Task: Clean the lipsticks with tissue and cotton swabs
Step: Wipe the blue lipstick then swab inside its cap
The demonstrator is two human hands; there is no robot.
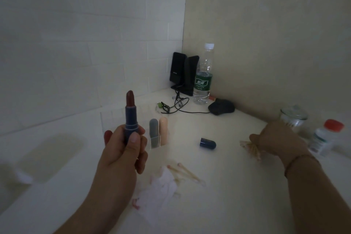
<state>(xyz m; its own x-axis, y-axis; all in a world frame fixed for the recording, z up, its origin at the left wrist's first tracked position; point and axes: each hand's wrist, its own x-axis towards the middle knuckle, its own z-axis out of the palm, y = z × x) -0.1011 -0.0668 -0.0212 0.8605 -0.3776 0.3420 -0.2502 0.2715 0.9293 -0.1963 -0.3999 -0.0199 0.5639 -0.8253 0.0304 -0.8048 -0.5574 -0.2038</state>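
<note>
Above the white table [218, 205], left hand [123, 148] grips upright lipstick [131, 114]; right hand [275, 138] pinches cotton swabs [252, 150].

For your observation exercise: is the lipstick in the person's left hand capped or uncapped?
Uncapped. The left hand holds the lipstick upright with its red bullet exposed; a dark blue cap lies on the table.

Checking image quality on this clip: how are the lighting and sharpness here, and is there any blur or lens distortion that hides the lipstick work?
Head view: dim, underexposed, no glare; wall lines bow from the wide-angle lens. The uncapped lipstick in the left hand reads clearly. The right hand and its bundle of cotton swabs are motion-blurred. The stained tissue looks soft.
</note>
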